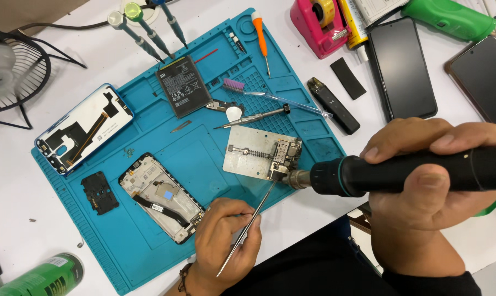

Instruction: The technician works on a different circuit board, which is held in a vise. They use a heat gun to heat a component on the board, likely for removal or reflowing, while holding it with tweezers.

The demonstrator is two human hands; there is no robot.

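White tabletop (18,192) is covered by a blue mat (149,230). Tweezers (248,227) are pinched in the left hand (226,244); a hot-air tool (401,172) is gripped by the right hand (423,175), aimed at the clamped circuit board (286,153).

Right hand (423,181): grips a black hot-air tool (401,172), its nozzle at a small circuit board (286,156).
Left hand (226,241): holds metal tweezers (248,227), tips touching the board.
Board: clamped on a metal holder plate (250,156).
Surface: blue work mat (204,153).

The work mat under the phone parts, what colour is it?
Teal blue mat, clearest in the head view.
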